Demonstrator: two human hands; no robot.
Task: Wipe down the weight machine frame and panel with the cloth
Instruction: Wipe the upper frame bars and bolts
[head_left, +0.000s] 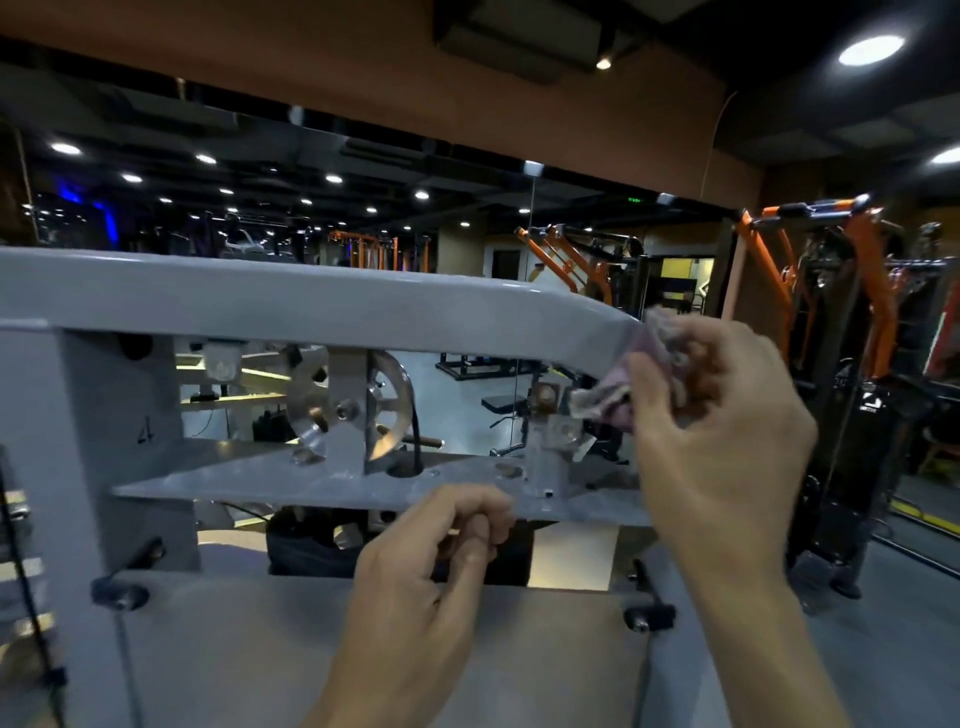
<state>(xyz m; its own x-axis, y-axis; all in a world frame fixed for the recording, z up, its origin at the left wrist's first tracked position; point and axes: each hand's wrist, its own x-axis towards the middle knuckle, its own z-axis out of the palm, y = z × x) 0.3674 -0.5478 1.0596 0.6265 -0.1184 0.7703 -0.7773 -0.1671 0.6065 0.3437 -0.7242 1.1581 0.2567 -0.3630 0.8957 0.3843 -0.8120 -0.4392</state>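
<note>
Dim gym, black ceiling with round recessed lights, mirror wall behind reflecting orange-framed machines (831, 291).

Right hand (727, 441) is raised at 3 o'clock, arm coming up from the lower right corner, back of the hand toward the camera. Fingers are curled and pinch a bunched cloth (631, 374) against the rounded right corner of the top bar. Cloth is crumpled, soft, pinkish-purple with grey fuzzy edges; one.

Left hand (431, 577) is at 6 o'clock, lower than the right, wrist rising from the bottom edge. Fingers are curled in tight, thumb tucked against the index finger, just below the edge of the flat plate (291, 483). Cannot tell if it holds anything.

Frame (260, 296): grey painted metal, smooth, slightly glossy. Top bar is a wide tube bending down at 2 o'clock. A number 4 marks the left upright at 9 o'clock.

Pulleys (332, 400): two, shiny metal, spoked discs, mounted between bar and plate near centre. Black cable (415, 431) drops through a hole in the plate.

Panel (234, 649): flat grey sheet at 7 o'clock, matte. Two black brackets (647, 616) visible at its upper corners.
</note>
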